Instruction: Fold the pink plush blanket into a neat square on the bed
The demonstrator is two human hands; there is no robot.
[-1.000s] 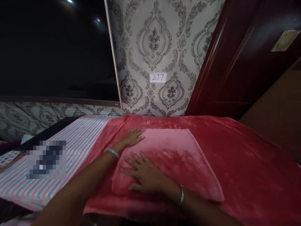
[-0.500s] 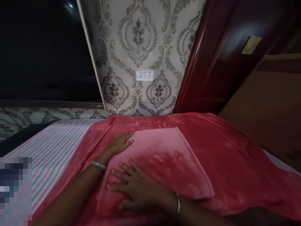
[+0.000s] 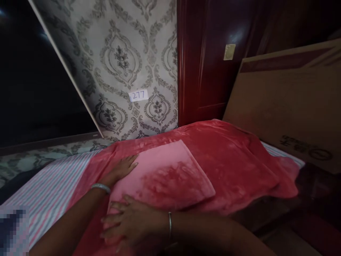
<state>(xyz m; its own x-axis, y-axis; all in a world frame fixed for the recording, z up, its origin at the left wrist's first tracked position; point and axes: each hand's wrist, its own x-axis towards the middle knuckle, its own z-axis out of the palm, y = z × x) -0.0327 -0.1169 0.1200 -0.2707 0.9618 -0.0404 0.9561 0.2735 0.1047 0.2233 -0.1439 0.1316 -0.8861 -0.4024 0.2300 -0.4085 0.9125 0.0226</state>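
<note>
A folded pink and red plush blanket (image 3: 170, 177) lies on top of a larger spread of red plush cloth (image 3: 226, 160). My left hand (image 3: 124, 169) rests flat on the far left edge of the folded blanket, fingers stretched forward. Nearer to me, my right hand (image 3: 130, 220) lies with fingers spread over the blanket's near left corner, and its fingertips reach the left edge. Neither hand grasps anything. A bracelet circles each wrist.
Striped cloth (image 3: 58, 181) covers the surface at the left. Behind stand a dark screen (image 3: 39, 89), patterned wallpaper with a paper marked 277 (image 3: 138, 95), and a dark red door (image 3: 202, 71). A large cardboard box (image 3: 282, 99) leans at the right.
The view has turned right, showing more of the cardboard box. My right hand has slid toward the blanket's near left corner. My left hand stays at the far left edge.
</note>
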